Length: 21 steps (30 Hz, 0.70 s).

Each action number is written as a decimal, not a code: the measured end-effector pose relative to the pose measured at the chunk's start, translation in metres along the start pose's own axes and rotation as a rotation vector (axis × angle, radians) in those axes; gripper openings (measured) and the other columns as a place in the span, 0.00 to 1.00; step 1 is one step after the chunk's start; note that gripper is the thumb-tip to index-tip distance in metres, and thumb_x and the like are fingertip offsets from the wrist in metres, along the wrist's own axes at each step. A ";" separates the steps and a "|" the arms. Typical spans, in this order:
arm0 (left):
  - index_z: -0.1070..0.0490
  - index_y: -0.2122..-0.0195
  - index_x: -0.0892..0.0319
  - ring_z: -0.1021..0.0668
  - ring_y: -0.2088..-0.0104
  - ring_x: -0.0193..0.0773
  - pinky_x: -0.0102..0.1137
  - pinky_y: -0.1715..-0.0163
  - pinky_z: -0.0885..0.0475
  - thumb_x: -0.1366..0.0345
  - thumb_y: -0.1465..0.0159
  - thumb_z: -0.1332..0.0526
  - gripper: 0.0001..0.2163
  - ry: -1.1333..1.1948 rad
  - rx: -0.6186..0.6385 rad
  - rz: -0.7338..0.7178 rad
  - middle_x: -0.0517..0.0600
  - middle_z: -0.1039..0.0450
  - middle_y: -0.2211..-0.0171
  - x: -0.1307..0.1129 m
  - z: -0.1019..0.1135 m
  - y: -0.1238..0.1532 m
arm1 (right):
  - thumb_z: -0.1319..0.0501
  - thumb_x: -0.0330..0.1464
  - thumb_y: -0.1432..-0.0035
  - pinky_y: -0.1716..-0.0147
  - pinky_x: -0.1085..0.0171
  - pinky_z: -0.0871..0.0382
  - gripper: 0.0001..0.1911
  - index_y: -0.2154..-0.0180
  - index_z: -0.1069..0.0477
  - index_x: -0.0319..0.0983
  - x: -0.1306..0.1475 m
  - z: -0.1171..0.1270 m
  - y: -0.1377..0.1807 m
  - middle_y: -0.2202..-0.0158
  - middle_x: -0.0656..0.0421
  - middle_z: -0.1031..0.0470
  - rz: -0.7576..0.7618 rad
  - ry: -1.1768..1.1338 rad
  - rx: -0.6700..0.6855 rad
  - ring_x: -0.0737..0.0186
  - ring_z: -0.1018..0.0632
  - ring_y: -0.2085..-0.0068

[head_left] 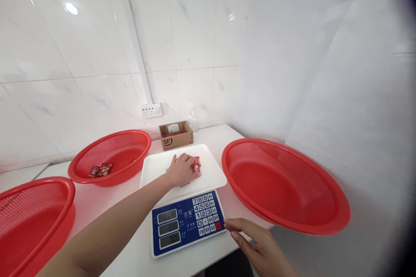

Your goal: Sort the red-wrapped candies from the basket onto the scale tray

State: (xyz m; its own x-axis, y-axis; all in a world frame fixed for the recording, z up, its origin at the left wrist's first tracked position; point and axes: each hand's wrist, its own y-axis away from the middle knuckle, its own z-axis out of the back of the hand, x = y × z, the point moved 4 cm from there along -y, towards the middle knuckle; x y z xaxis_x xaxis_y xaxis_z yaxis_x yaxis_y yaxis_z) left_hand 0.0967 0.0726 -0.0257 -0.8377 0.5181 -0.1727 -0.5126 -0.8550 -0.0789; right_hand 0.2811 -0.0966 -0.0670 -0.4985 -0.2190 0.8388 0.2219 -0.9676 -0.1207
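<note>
My left hand [182, 170] reaches over the white tray [211, 173] of a digital scale. Its fingers curl down on small red snack packets [196, 165]. Some red shows past the fingertips and under the palm, and the rest is hidden by the hand. Below the tray is the scale's blue keypad panel [188, 223], with number keys and three displays. Close to the panel's lower right corner is my right hand [256, 246]. Its index finger and thumb are apart, with nothing seen between them.
To the left stand two red plastic baskets; the farther basket [130, 138] holds a few dark red packets [101, 169], the nearer basket [61, 225] is cut off. A large red basket [279, 190] overhangs the table at right. Behind the tray sits a cardboard box [177, 140] beside clear plastic [193, 120].
</note>
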 end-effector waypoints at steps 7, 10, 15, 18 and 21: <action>0.34 0.49 0.48 0.41 0.40 0.49 0.54 0.41 0.56 0.48 0.41 0.47 0.21 0.060 -0.048 -0.025 0.53 0.37 0.47 0.005 0.000 0.015 | 0.50 0.43 0.39 0.54 0.61 0.30 0.17 0.56 0.27 0.45 -0.001 0.003 -0.016 0.56 0.55 0.24 0.026 -0.003 0.105 0.58 0.24 0.54; 0.31 0.51 0.48 0.46 0.38 0.49 0.51 0.40 0.57 0.49 0.40 0.46 0.19 0.054 -0.052 -0.075 0.52 0.40 0.44 0.004 0.001 0.020 | 0.49 0.42 0.39 0.54 0.62 0.30 0.17 0.56 0.27 0.45 0.006 0.006 -0.023 0.56 0.55 0.24 0.045 0.010 0.134 0.59 0.24 0.54; 0.37 0.46 0.53 0.47 0.37 0.50 0.51 0.40 0.57 0.46 0.41 0.48 0.25 -0.008 -0.016 -0.073 0.54 0.45 0.39 0.001 -0.004 0.010 | 0.49 0.40 0.39 0.54 0.62 0.30 0.16 0.55 0.27 0.46 0.010 0.009 -0.022 0.56 0.55 0.24 0.090 0.021 0.093 0.59 0.24 0.55; 0.43 0.41 0.55 0.47 0.37 0.51 0.51 0.41 0.56 0.43 0.40 0.53 0.30 -0.039 0.038 -0.074 0.57 0.47 0.38 -0.003 -0.010 -0.003 | 0.49 0.39 0.39 0.55 0.63 0.30 0.15 0.55 0.28 0.46 0.005 0.012 -0.012 0.56 0.56 0.24 0.053 0.014 0.026 0.59 0.24 0.55; 0.41 0.43 0.56 0.41 0.39 0.49 0.49 0.41 0.56 0.45 0.38 0.56 0.28 -0.094 0.027 -0.094 0.56 0.41 0.40 -0.007 -0.014 -0.012 | 0.49 0.39 0.39 0.55 0.63 0.30 0.15 0.56 0.28 0.46 -0.002 0.015 0.000 0.55 0.56 0.24 -0.041 0.016 -0.022 0.59 0.25 0.54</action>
State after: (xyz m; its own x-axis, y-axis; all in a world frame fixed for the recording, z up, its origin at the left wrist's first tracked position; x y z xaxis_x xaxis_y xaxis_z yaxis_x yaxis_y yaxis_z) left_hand 0.1114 0.0783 -0.0370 -0.7991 0.5968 -0.0724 -0.5934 -0.8024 -0.0639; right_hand 0.2952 -0.0944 -0.0604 -0.5206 -0.1805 0.8345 0.1821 -0.9784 -0.0980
